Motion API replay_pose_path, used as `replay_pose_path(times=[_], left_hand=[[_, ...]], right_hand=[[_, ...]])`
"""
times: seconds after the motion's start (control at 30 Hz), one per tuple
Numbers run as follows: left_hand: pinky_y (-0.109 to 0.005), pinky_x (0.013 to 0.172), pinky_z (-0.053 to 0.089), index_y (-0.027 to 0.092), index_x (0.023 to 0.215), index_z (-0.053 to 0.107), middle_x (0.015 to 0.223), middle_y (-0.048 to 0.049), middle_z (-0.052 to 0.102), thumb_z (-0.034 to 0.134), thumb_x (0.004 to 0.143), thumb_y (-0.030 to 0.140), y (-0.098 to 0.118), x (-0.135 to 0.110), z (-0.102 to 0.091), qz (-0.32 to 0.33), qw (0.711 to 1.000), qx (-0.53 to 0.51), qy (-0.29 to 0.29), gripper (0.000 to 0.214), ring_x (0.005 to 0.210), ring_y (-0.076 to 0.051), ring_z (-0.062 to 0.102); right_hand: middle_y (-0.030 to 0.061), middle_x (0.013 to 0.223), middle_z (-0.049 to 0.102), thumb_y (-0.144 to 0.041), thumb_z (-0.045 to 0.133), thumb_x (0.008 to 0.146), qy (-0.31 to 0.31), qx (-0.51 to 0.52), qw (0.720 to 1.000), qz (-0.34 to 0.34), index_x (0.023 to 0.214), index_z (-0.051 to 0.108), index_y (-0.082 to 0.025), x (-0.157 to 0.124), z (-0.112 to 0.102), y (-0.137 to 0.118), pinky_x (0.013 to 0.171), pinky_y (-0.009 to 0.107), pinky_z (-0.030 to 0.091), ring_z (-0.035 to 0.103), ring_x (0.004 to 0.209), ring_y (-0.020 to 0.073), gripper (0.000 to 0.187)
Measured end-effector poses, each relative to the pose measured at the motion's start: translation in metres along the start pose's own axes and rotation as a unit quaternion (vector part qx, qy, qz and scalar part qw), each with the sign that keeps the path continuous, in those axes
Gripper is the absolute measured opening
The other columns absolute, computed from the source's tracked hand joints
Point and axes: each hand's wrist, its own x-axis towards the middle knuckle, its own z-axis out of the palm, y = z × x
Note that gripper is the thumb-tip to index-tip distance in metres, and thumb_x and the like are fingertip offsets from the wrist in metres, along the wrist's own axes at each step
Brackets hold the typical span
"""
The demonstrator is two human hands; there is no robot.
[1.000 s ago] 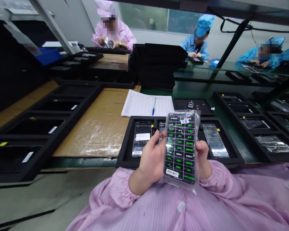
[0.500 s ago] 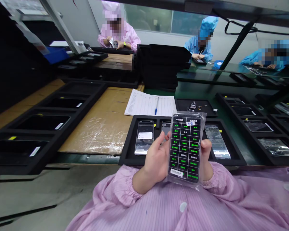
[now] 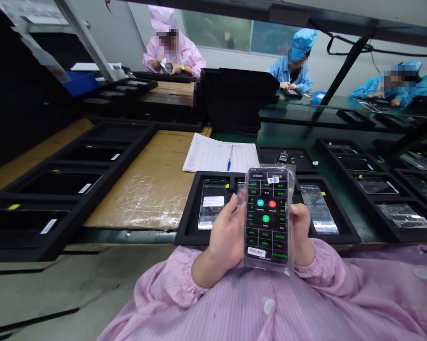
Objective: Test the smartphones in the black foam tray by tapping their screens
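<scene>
A smartphone (image 3: pixel 266 189) in a clear plastic bag is held upright before my chest, its screen facing me. Over a grid of green text, its screen shows a menu with blue, red and green round icons. My left hand (image 3: pixel 226 237) grips the phone's left edge, thumb up and some fingers hidden behind it. On the other edge, my right hand (image 3: pixel 301 232) is closed round the phone's side. Just beyond the hands lies a black foam tray (image 3: pixel 187 227) with a lit phone (image 3: pixel 213 203) on the left and another phone (image 3: pixel 319 208) on the right.
A paper form (image 3: pixel 202 154) with a blue pen (image 3: pixel 229 158) lies behind the tray. Long black trays (image 3: pixel 66 239) of phones flank both sides. Stacked black trays (image 3: pixel 235 99) stand at the back. Co-workers sit across the bench, one in pink (image 3: pixel 190 45), others in blue.
A menu with three round icons has come up on the held phone's screen, dimming the grid. Both hands and the phone have shifted slightly left in view.
</scene>
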Motion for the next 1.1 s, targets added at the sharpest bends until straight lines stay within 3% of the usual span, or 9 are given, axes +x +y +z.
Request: replay_pose_path(times=[0.1,0.23,0.33,0.5,0.67,0.9,1.1], left_hand=[[-0.051,0.113,0.039,0.018,0.114,0.066,0.122,-0.0111,0.069,0.053,0.095,0.053,-0.002,0.001,-0.003,0.034,0.996,0.078,-0.020,0.043,0.131,-0.035,0.055],[-0.052,0.118,0.034,0.016,0.124,0.065,0.129,-0.0125,0.068,0.054,0.095,0.056,-0.006,0.003,-0.005,0.067,0.989,0.122,-0.040,0.050,0.139,-0.036,0.048],[-0.052,0.119,0.033,0.015,0.123,0.066,0.131,-0.0133,0.067,0.053,0.095,0.058,-0.007,0.002,-0.005,0.074,0.988,0.128,-0.048,0.053,0.139,-0.036,0.048],[-0.053,0.117,0.035,0.017,0.133,0.061,0.132,-0.0131,0.066,0.047,0.097,0.060,-0.002,0.001,-0.006,0.069,0.990,0.115,-0.042,0.058,0.137,-0.036,0.050],[-0.053,0.116,0.036,0.017,0.139,0.057,0.132,-0.0133,0.067,0.039,0.100,0.059,0.001,0.001,-0.007,0.082,0.991,0.101,-0.033,0.060,0.135,-0.036,0.052],[-0.052,0.116,0.035,0.018,0.145,0.051,0.135,-0.0133,0.065,0.038,0.100,0.060,0.002,-0.001,-0.006,0.075,0.993,0.090,-0.034,0.063,0.136,-0.035,0.052],[-0.052,0.117,0.035,0.018,0.145,0.051,0.135,-0.0137,0.065,0.037,0.100,0.059,0.003,-0.005,-0.004,0.082,0.992,0.089,-0.032,0.063,0.136,-0.035,0.052]], right_hand=[[0.0035,0.106,0.075,-0.050,0.068,0.076,-0.001,0.032,0.997,-0.073,0.109,0.068,-0.027,0.003,0.007,-0.013,0.091,0.047,0.057,0.068,0.107,0.0301,0.040],[0.0048,0.116,0.073,-0.030,0.077,0.080,0.065,-0.104,0.981,-0.152,0.132,0.055,-0.028,0.002,0.012,-0.016,0.090,0.041,0.058,0.070,0.104,0.0246,0.057],[0.0052,0.117,0.074,-0.027,0.072,0.086,0.090,-0.150,0.970,-0.170,0.136,0.051,-0.028,-0.001,0.012,-0.013,0.090,0.041,0.058,0.071,0.104,0.0235,0.054],[0.0067,0.140,0.063,-0.030,0.062,0.090,0.009,-0.114,0.978,-0.175,0.146,0.048,-0.028,-0.005,0.008,-0.014,0.105,0.049,0.053,0.060,0.128,0.0292,0.058],[0.0061,0.147,0.058,-0.025,0.065,0.091,-0.025,-0.148,0.974,-0.169,0.151,0.044,-0.030,-0.007,0.005,-0.014,0.112,0.050,0.048,0.056,0.134,0.0291,0.064],[0.0058,0.146,0.059,-0.023,0.068,0.093,0.007,-0.199,0.964,-0.178,0.149,0.045,-0.033,-0.008,0.011,-0.012,0.116,0.051,0.046,0.057,0.134,0.0270,0.061],[0.0063,0.148,0.057,-0.029,0.067,0.093,-0.001,-0.167,0.970,-0.176,0.149,0.045,-0.031,-0.008,0.014,-0.012,0.117,0.052,0.044,0.054,0.137,0.0278,0.060]])
